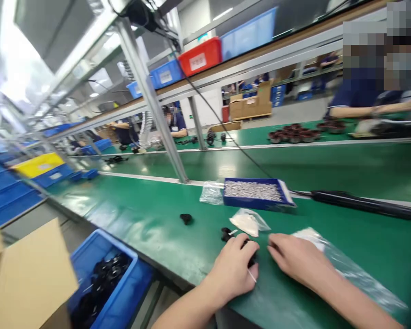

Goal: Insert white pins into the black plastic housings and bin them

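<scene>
My left hand (233, 265) is closed around a small black part (252, 258), mostly covered by the fingers. A thin white strip (251, 275) sticks out below it, and another black piece (226, 234) shows just beyond the knuckles. To its right, my right hand (296, 256) rests low over the bench with its fingers curled; whatever they hold, if anything, is hidden. Beyond the hands lies a small clear bag with pale contents (248, 221). A long clear plastic bag (359, 274) lies beside and partly behind my right forearm.
A blue box of small metal pieces (253, 203) stands at the bench's back, with a black power screwdriver-like tool (363, 204) to its right. A loose black part (186, 219) lies left on the green bench (140, 214). Below are a blue bin (132, 274) and cardboard box (30, 274).
</scene>
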Demonstrator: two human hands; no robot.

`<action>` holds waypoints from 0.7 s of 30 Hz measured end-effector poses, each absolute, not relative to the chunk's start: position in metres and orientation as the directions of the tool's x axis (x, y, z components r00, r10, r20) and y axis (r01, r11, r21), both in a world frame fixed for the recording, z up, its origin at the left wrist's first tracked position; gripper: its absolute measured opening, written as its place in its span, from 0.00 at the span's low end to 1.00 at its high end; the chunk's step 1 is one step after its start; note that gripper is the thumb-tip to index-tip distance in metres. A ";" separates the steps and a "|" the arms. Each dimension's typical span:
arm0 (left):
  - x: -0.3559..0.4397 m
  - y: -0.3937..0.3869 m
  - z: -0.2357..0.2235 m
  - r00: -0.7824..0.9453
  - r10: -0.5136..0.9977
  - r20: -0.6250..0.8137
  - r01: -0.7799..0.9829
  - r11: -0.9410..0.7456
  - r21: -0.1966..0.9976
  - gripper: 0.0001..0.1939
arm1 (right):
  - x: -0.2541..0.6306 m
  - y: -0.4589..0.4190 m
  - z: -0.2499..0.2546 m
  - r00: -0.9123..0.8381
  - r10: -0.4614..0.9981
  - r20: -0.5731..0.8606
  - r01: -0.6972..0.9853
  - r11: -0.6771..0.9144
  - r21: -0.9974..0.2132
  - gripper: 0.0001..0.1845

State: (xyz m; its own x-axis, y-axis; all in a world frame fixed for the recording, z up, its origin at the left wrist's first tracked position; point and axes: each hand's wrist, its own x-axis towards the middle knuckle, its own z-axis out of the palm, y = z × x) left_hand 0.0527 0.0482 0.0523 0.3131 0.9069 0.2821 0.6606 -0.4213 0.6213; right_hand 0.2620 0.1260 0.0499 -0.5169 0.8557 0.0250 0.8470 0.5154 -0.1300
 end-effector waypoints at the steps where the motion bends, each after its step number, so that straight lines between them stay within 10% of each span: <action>1: 0.045 0.048 0.053 0.279 0.905 0.322 0.653 -0.425 0.627 0.24 | 0.267 0.131 0.042 -0.501 0.865 0.041 0.859 0.502 -0.102 0.12; 8: -0.009 0.050 0.063 -0.159 0.930 0.331 0.723 -0.119 0.681 0.28 | 0.271 0.151 0.000 -0.553 0.829 0.088 0.807 0.559 -0.189 0.19; 21: 0.009 0.075 0.056 0.153 0.982 0.109 0.698 -0.186 0.691 0.35 | 0.221 0.100 0.040 -0.763 0.640 0.089 0.636 0.768 -0.073 0.15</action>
